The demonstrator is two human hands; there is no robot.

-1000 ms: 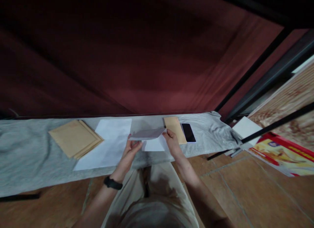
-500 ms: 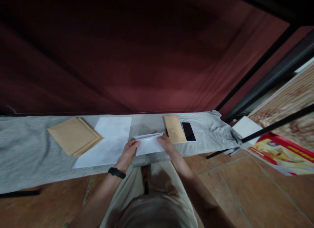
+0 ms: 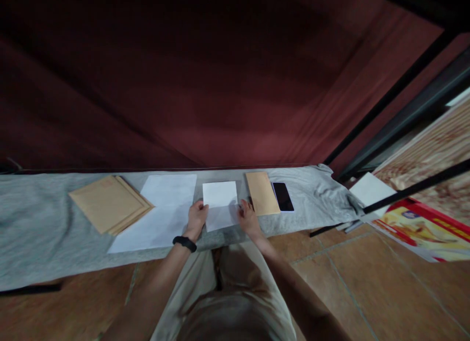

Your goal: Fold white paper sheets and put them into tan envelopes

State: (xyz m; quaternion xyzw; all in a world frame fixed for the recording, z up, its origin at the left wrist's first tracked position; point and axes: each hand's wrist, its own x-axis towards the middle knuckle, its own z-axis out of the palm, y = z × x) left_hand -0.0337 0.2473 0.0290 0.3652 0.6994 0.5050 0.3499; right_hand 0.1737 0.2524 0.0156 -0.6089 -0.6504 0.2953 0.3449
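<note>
A creased sheet of white paper lies in front of me, its far part bright and its near part in shade. My left hand, with a dark band on the wrist, is closed on the left edge, thumb on top. At the right edge, my right hand pinches the paper with curled fingers, some of them hidden. Just right of that hand is a brown envelope. Larger white sheets lie to the left, partly under a stack of brown envelopes.
A phone rests beside the single envelope on the grey cloth covering the narrow table. Behind hangs a dark red curtain. On the right are black metal bars and a red and yellow box.
The paper's raised far flap has opened away from me, so the sheet now reaches farther back and lies flatter. Both hands stay at its sides, the left shifted slightly.
</note>
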